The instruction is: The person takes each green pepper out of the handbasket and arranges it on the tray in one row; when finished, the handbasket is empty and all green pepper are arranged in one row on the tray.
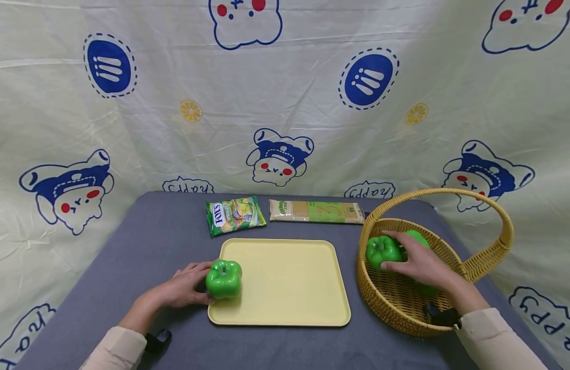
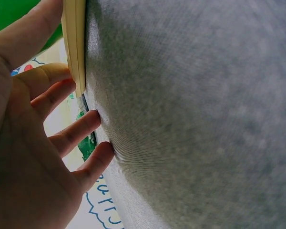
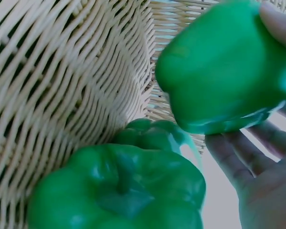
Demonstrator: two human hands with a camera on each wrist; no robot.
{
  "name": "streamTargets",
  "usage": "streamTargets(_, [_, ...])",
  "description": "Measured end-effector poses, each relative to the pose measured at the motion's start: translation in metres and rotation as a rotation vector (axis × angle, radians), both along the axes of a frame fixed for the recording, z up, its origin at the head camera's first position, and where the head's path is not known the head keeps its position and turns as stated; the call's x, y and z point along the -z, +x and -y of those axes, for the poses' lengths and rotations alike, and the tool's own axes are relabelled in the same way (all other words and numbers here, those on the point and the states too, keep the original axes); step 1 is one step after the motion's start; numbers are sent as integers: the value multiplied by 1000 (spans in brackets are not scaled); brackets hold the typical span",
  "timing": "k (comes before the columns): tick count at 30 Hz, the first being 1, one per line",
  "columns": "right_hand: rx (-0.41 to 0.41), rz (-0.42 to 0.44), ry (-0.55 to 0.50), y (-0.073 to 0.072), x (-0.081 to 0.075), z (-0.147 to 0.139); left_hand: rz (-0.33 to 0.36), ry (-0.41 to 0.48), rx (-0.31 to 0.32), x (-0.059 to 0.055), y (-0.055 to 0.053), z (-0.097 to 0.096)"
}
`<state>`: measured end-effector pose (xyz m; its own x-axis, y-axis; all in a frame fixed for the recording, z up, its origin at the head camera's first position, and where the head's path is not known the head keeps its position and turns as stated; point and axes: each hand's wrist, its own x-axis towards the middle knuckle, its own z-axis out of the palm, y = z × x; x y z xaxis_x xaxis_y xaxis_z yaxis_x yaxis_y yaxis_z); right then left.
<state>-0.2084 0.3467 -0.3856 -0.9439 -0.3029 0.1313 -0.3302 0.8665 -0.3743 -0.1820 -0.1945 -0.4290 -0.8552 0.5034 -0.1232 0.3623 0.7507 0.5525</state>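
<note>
A green bell pepper (image 1: 224,279) stands on the left edge of a pale yellow tray (image 1: 289,282). Beside it is my left hand (image 1: 187,285), fingers spread and fairly straight; in the left wrist view its fingertips (image 2: 93,119) meet the tray's edge and the grey cloth. Inside the wicker basket (image 1: 365,288), my right hand (image 1: 421,262) grips another green bell pepper (image 1: 383,251) between thumb and fingers. The right wrist view shows this held pepper (image 3: 224,71) above two more, a near pepper (image 3: 86,186) and one partly hidden behind it (image 3: 150,136).
Behind the tray lie a green Fox's candy bag (image 1: 236,215) and a long flat packet (image 1: 317,211) with a green label. The basket's tall handle (image 1: 502,221) arches at the right. A printed cloth (image 1: 285,92) hangs behind the grey table (image 1: 183,339).
</note>
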Motion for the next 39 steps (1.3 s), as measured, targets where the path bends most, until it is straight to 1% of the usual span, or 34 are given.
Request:
streamTargets(3, [8,-18,-5,1,-5,0,-5,0,3,1,0,0])
streamTargets(13, [-5,-96,-33,11,-26,4,-11,-1,-1,1,0,-1])
streamTargets(19, [-8,-166,2,20,-35,5,-9,-5,2,0,0,0])
streamTargets(23, [-3,-172,8,26,-41,6,-2,-3,0,0,0,0])
streamTargets(28, [-8,-181,8,34,-46,10,-1,-5,-6,1,0,0])
streamTargets(31, [-34,-212,9,40,-49,14,-2,-7,-7,2,-1,0])
streamTargets(35, [-47,-259,27,49,-50,20,-5,-10,-4,3,-2,0])
streamTargets(39, [-39,-264,24,56,-49,26,-10,-11,-2,4,-2,0])
